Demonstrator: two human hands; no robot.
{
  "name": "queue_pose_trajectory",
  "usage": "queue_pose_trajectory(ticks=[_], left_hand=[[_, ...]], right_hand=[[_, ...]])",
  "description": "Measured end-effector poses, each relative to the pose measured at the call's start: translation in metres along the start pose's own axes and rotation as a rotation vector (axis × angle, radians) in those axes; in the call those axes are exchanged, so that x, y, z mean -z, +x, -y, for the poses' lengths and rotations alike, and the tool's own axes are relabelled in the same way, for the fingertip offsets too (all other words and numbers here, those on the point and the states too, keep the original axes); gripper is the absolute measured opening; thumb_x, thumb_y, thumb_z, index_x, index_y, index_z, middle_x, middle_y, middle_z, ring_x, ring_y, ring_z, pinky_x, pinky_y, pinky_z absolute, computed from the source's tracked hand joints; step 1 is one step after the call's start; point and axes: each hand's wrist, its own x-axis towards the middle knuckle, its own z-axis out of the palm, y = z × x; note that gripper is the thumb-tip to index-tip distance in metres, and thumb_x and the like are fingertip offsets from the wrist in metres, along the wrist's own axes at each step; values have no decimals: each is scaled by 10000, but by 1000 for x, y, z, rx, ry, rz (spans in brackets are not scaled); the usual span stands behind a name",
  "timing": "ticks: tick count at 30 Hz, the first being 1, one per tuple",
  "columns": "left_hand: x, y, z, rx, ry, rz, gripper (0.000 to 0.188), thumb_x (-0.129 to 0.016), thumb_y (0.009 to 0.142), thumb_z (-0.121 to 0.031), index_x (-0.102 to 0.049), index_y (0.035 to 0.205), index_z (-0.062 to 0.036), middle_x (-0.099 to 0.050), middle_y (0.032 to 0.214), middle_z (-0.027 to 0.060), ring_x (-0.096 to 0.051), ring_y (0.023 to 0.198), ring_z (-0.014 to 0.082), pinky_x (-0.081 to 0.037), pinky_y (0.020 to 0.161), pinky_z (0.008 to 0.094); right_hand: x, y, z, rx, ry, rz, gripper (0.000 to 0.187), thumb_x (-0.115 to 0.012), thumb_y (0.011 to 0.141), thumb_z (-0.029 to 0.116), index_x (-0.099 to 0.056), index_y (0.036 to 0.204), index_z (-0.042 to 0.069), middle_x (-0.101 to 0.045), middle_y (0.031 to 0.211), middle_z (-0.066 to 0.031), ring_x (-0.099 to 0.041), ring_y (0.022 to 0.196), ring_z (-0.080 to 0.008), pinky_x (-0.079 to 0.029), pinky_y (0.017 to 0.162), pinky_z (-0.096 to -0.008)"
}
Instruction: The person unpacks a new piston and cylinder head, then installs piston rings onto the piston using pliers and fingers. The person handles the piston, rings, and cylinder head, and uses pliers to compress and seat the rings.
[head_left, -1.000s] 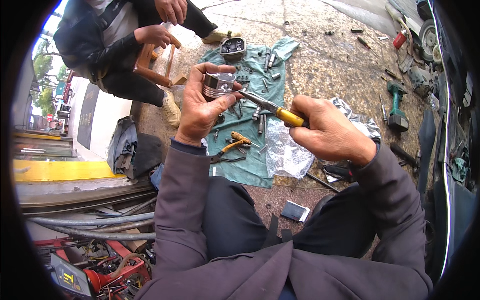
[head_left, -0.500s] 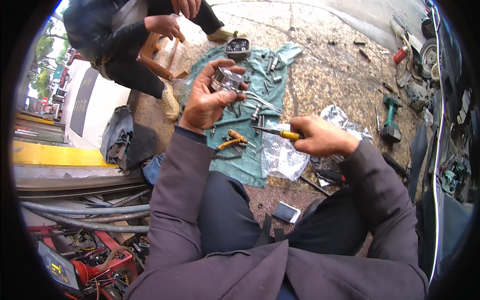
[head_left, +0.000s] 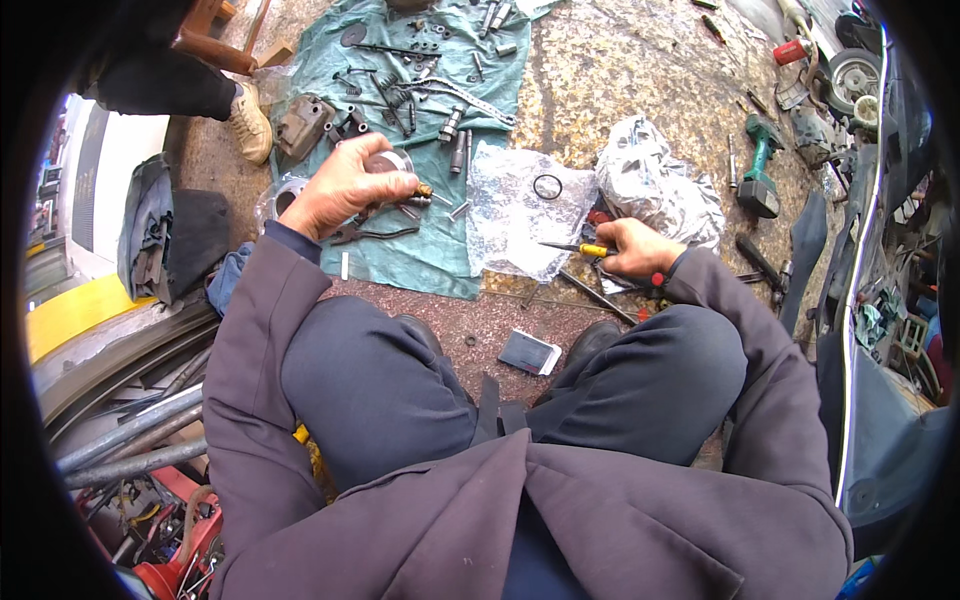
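Observation:
My left hand [head_left: 345, 188] is closed round a shiny metal piston [head_left: 390, 162], above the green cloth [head_left: 440, 260]. Under and beside it lie pliers [head_left: 375, 233], partly hidden by the hand. My right hand [head_left: 640, 248] grips a small screwdriver [head_left: 592, 249] with a yellow handle, its thin dark shaft pointing left over a sheet of bubble wrap [head_left: 515, 235]. A thin black ring [head_left: 547, 187] rests flat on that wrap, apart from the tool's tip.
Several bolts, springs and a chain [head_left: 460, 95] lie on the cloth beyond my left hand, with a grey metal casting [head_left: 305, 125]. Crumpled silver wrapping [head_left: 655, 175] and a green cordless drill [head_left: 760, 170] are at right. A small box [head_left: 529, 352] sits between my feet. Another person's shoe [head_left: 249, 122] stands at left.
My left hand has lowered the piston toward the cloth and tilted it. My right hand still holds the screwdriver, now lower in view. The view has tipped downward, showing more of my legs.

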Motion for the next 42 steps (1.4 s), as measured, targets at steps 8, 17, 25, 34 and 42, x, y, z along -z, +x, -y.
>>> queue_pose_trajectory(ticks=[8,17,25,34,42], left_hand=[[-25,25,64,170,-61,178,339,-734,893,-354,-615,1019,-63,-549,735,-43,-471,570,32,-371,485,197],[-37,38,70,235,-271,267,310,-676,913,-294,-629,1102,-54,-587,734,-35,-499,543,16,-378,458,169],[-27,23,61,105,-771,268,578,-719,835,-402,-566,1199,20,-545,763,38,-469,581,111,-361,499,251],[-17,18,-25,-91,-463,263,495,-788,755,-192,-570,1147,17,-628,1079,122,-663,878,168,-583,744,308],[-41,-7,-125,-286,-698,293,422,-722,848,-198,-606,1192,18,-618,1224,163,-596,1154,270,-494,968,469]], right_hand=[[-32,22,-19,115,-237,-385,248,-695,798,226,-615,903,16,-622,914,-197,-621,887,-390,-503,780,-466],[-19,121,3,-48,-447,-568,297,-670,848,187,-590,1100,52,-608,918,-183,-636,889,-372,-522,763,-459],[-16,128,-2,-43,-214,-483,114,-589,828,113,-598,906,29,-666,842,-208,-664,813,-383,-530,717,-444],[90,59,96,88,739,-136,147,-636,936,182,-593,926,41,-669,833,-64,-632,676,-113,-512,536,-258],[126,1,199,233,942,-290,217,-631,962,208,-598,980,-6,-655,792,-77,-643,648,-133,-540,532,-267]])
